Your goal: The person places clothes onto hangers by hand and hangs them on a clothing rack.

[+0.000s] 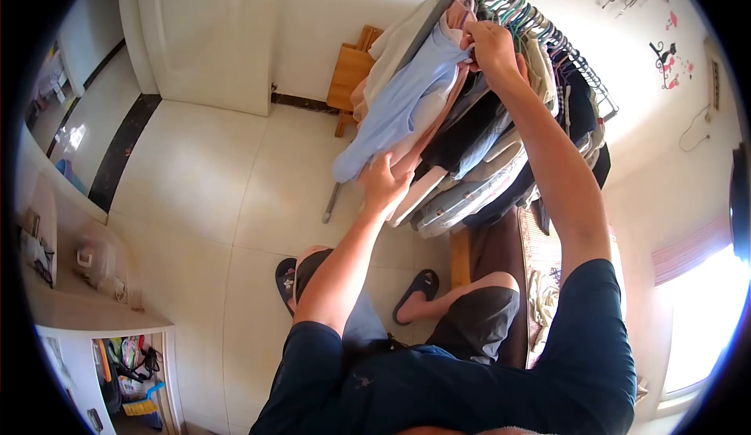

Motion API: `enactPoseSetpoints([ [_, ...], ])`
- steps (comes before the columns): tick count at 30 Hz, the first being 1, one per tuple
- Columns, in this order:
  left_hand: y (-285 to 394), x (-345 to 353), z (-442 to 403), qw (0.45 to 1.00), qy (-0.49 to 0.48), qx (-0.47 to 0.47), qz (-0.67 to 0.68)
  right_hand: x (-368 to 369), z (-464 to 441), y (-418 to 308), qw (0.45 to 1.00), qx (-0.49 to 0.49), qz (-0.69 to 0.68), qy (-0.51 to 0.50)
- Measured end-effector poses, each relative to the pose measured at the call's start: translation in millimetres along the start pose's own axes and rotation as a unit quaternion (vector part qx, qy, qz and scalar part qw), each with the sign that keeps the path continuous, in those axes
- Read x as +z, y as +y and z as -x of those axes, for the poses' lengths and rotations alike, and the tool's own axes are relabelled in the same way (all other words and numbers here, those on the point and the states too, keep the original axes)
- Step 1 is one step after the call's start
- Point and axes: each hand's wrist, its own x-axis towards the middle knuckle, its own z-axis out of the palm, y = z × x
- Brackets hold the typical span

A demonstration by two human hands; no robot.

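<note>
A light blue garment (407,102) hangs at the near left end of a clothes rack (435,22), beside a pinkish garment (438,126). My left hand (385,183) is at the lower part of these garments, its fingers closed on cloth at the edge of the pinkish one. My right hand (491,48) is up near the rail, fingers pinched at the top of the light blue garment close to its hanger. What exactly lies between those fingertips is hidden. Many other clothes (469,142) hang in a tight row to the right.
A wooden folding stool (349,77) leans by the wall behind the clothes. A white door (205,36) is at the upper left. An open cabinet (106,330) with items inside stands at the lower left. A bed (541,278) lies below the rack, right of my legs.
</note>
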Motion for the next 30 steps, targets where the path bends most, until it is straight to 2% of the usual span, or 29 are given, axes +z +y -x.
enactPoseSetpoints([
  [4,0.2,13.1,2.4,1.000,0.014,-0.007,0.023,-4.2,-5.5,-12.1,1.000,-0.002,0.016,0.018],
  [6,-3.4,14.3,1.0,0.997,-0.004,-0.061,0.052,-7.0,-12.0,-14.7,1.000,0.010,0.021,0.018],
  [7,-4.9,13.1,-0.5,0.997,-0.004,-0.059,0.052,-7.4,-18.9,-16.9,0.999,0.025,0.022,0.019],
  [9,-7.7,10.7,-1.3,0.996,-0.056,-0.075,0.013,-8.1,-28.9,-18.5,0.997,0.065,0.029,0.012],
  [13,-10.7,12.3,-0.9,0.992,-0.084,-0.094,0.008,3.5,-31.5,-4.0,0.991,0.100,0.086,-0.029],
  [14,-12.4,13.3,-2.5,0.995,-0.061,-0.079,0.008,1.9,-27.7,-0.4,0.991,0.102,0.084,-0.031],
  [16,-9.0,8.4,0.4,0.997,-0.035,-0.074,0.006,5.0,-7.8,-3.7,0.995,0.047,0.091,-0.016],
  [18,0.2,1.9,1.0,0.994,0.089,0.007,-0.070,0.4,-2.1,10.7,0.996,0.041,0.072,-0.040],
  [20,14.4,-6.5,-0.5,0.992,0.107,-0.010,-0.061,-1.4,18.9,19.0,0.995,-0.046,0.083,0.024],
  [22,20.5,-11.0,-2.6,0.983,0.155,0.015,-0.094,-2.7,37.9,31.6,0.994,-0.035,0.088,0.046],
  [24,16.2,-9.5,-3.1,0.984,0.149,0.009,-0.101,-3.7,56.0,58.5,0.965,-0.183,0.159,0.100],
  [25,17.9,-9.1,-2.9,0.980,0.166,0.008,-0.106,-1.0,76.9,55.7,0.978,-0.143,0.133,0.076],
  [27,20.0,-7.9,-3.9,0.972,0.204,0.024,-0.115,2.1,112.5,86.1,0.987,-0.127,0.103,0.007],
  [28,13.3,-6.4,-6.6,0.973,0.197,0.026,-0.119,5.0,143.8,88.4,0.991,-0.058,0.112,-0.032],
  [30,-2.9,1.8,-3.4,0.998,0.015,-0.050,0.018,7.9,204.8,114.1,0.983,-0.023,0.163,-0.078],
])
